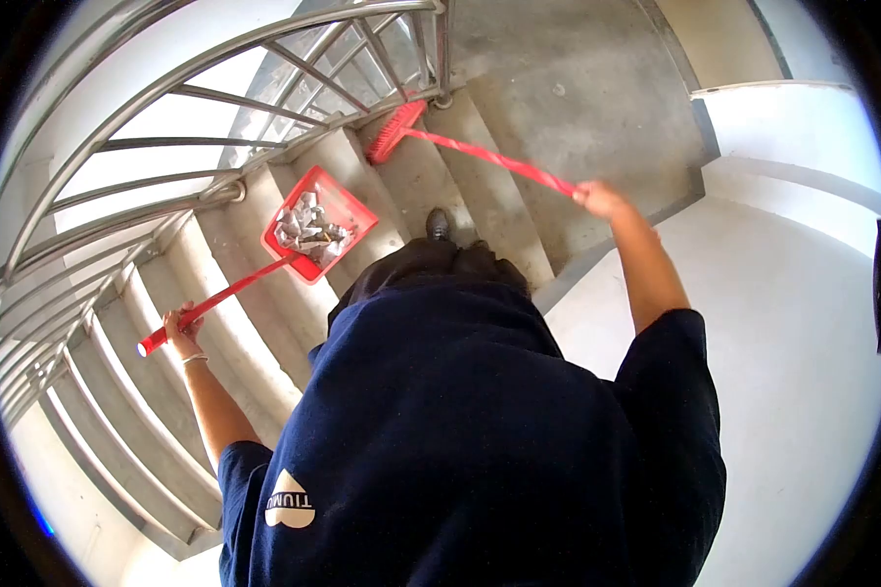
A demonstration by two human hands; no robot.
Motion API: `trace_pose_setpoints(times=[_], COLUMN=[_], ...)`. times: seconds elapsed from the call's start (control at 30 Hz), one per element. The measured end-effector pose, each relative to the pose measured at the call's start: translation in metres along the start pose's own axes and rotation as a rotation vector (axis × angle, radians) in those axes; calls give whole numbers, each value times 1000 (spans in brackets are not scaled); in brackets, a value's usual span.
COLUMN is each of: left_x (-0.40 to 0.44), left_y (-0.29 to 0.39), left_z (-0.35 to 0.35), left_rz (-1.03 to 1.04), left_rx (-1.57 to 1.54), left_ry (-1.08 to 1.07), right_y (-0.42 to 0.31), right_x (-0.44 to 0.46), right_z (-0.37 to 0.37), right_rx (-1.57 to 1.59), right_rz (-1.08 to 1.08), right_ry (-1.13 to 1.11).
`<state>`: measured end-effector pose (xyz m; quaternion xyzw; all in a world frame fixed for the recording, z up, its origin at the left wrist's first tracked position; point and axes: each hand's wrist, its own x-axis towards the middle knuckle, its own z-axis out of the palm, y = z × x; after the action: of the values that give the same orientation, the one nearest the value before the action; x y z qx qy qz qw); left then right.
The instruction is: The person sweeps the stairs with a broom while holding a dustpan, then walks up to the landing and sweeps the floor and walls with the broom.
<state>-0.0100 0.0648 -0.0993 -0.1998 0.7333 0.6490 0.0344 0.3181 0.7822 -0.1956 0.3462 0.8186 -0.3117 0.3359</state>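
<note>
My left hand (181, 331) is wrapped round the red handle of a dustpan (363, 217), near the handle's end. Crumpled paper scraps (308, 225) lie in the pan, which is over the stairs at the left of centre. At the right, my right hand (602, 199) grips the end of a red and white broom handle. The broom's red head (397, 131) rests on a step beside the railing, up and to the right of the dustpan, apart from it.
Concrete steps (230, 245) run down to the lower left. A metal railing (127, 103) borders them on the left. A grey landing (587, 88) is at the top, and a white wall (783, 342) stands at the right. One dark shoe (439, 225) is on a step.
</note>
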Motion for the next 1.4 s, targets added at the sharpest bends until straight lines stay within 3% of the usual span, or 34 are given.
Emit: trace_pose_setpoints(times=[0.1, 0.27, 0.4, 0.47, 0.53, 0.6, 0.73, 0.83, 0.87, 0.9, 0.93, 0.97, 1.1, 1.17, 1.23, 1.3, 1.4], left_x=[3, 10, 8, 10, 1, -7, -2, 0, -1, -2, -3, -5, -13, -9, -9, -11, -6], left_y=[0, -5, -2, 6, 15, 24, 22, 18, 16, 15, 12, 12, 12, 3, 1, 3, 2], left_z=[-8, -14, -7, 3, 17, 35, 36, 25, 21, 19, 17, 15, 14, 3, -1, 0, -7], left_rz=[-28, -16, -16, -8, 1, 12, 43, 53, 43, 50, 55, 44, 36, 65, 61, 85, 61], left_rx=[37, -25, 43, 63, 98, 114, 155, 162, 163, 141, 120, 119, 96, 60, 39, 44, 70], left_ry=[-37, -94, -106, -115, -90, -69, -86, -133, -121, -93, -66, -59, 17, 10, 13, 19, 10], right_y=[22, 47, 13, -19, -33, -37, -117, -173, -201, -227, -231, -257, -217, -212, -144, -112, -101], right_x=[-55, -149, -181, -170, -129, -65, -12, 42, 49, 52, 76, 58, 55, 10, 27, 8, -14], right_z=[21, 81, 130, 138, 150, 165, 138, 165, 169, 161, 191, 173, 177, 120, 123, 107, 126], right_rx=[298, 412, 643, 719, 657, 541, 962, 1301, 1047, 648, 331, 342, 198, 116, -188, 39, 75], right_rz=[242, 407, 452, 316, 40, -5, 74, 151, 176, 272, 167, 299, 309, 407, 153, 35, 75], right_ry=[-132, -11, 77, 23, 82, 174, 53, 75, 233, 103, 198, 62, 45, -28, -48, -48, 51])
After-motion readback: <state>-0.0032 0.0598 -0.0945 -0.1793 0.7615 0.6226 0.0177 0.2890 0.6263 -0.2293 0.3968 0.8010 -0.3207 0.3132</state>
